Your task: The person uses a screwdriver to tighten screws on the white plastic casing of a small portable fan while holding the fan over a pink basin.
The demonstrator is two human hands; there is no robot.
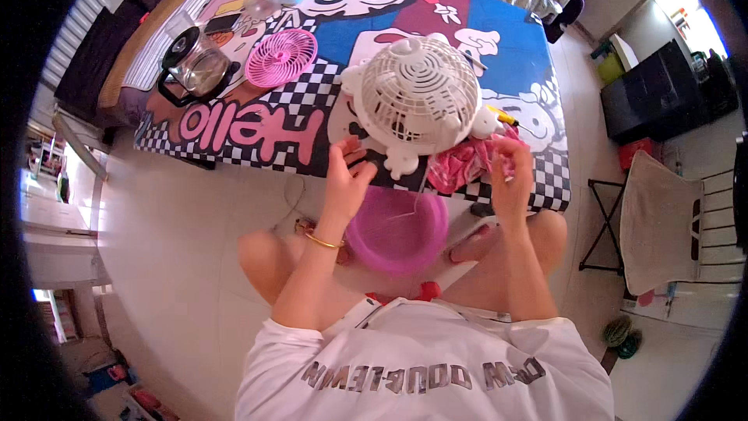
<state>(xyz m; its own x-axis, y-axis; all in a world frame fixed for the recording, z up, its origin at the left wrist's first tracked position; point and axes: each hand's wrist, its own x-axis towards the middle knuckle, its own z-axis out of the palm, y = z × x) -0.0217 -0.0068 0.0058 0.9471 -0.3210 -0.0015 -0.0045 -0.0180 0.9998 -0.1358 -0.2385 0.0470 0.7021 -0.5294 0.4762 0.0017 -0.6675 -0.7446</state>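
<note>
A small white fan with a round grille lies on the near edge of a cartoon-printed blanket. My left hand grips the fan's lower left edge by its white base. My right hand is at the fan's lower right, fingers pinched on a crumpled pink cloth. A thin pale cord hangs from the fan toward a pink basin on the floor between my knees.
A loose pink fan grille and a glass pot with a black lid lie at the blanket's left. A yellow-handled tool lies right of the fan. A folding chair and a black cabinet stand at right.
</note>
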